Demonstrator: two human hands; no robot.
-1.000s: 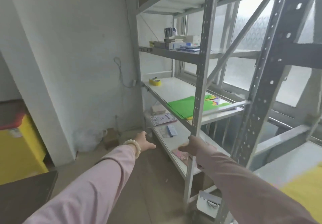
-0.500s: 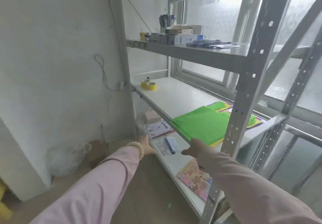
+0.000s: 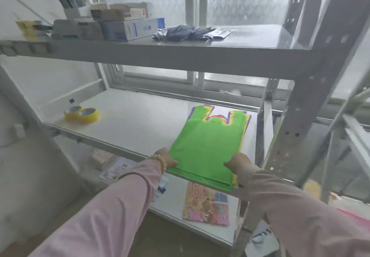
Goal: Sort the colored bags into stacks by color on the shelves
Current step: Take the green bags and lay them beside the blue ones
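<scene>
Right hand (image 3: 239,163) pinches the near right corner of the green bag (image 3: 206,148): its thumb lies flat on top of the plastic and the other fingers are tucked out of sight below the edge. Left hand (image 3: 166,157) is at the near left corner of the same bag, touching it, but the plastic covers its fingers and I cannot tell whether they are curled round the corner or only pushed under it. A bead bracelet (image 3: 160,161) sits on the left wrist, and both arms are in pink sleeves.

That green bag lies flat on top of a stack of bags on the middle shelf (image 3: 130,120), towards its right end, with its near edge hanging slightly over the shelf's front lip. At the far end, around the handles, yellow and purple bag edges (image 3: 208,115) stick out from underneath it.

Well to the left on the same shelf are two yellow tape rolls (image 3: 82,114), touching each other, with a small bottle (image 3: 72,101) just behind them. On the upper shelf (image 3: 180,56) stand cardboard boxes (image 3: 132,28) and, beside them, a heap of dark packets (image 3: 190,33). On the lower shelf (image 3: 172,200) lies a colourful printed sheet (image 3: 206,204), and further left a white pack marked A4 (image 3: 118,169)
</scene>
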